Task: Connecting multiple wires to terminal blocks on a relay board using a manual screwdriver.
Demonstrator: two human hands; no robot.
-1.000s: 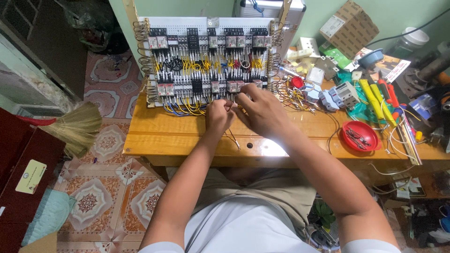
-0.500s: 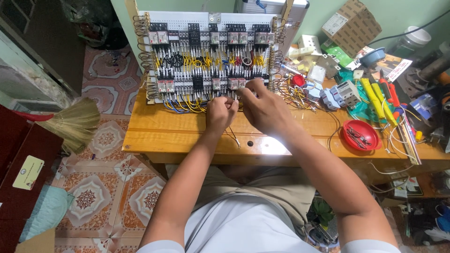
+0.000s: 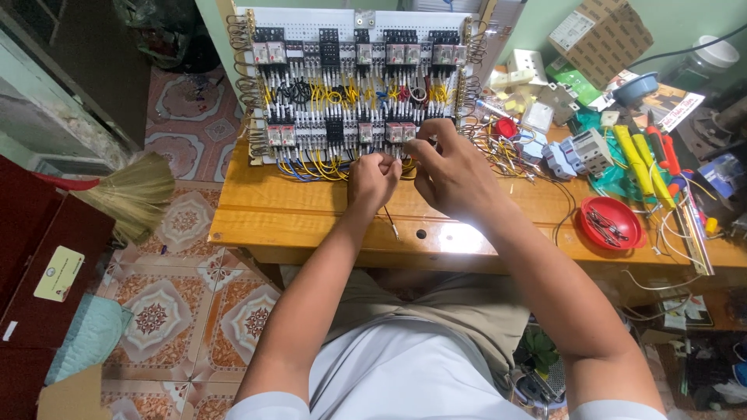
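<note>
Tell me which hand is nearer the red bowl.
Right. The right hand is at the wiring panel, on the side of the red bowl; the left hand sits beyond it, farther from the bowl.

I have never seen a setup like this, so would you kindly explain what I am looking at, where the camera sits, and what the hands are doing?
There is no machine: a person works with two bare hands, and the one picture comes from a camera worn on their head, looking down over their arms and lap.

On a wooden workbench a white wiring panel leans upright, filled with rows of small relays and terminal blocks joined by yellow, black and blue wires.

The left hand is closed on a thin wire that hangs below it. The right hand has its fingers at the lower row of the panel; what it pinches is too small to tell.

To the right lie a red bowl of small parts, yellow-handled screwdrivers, loose wires and a cardboard box. A broom lies on the tiled floor at left.
</note>
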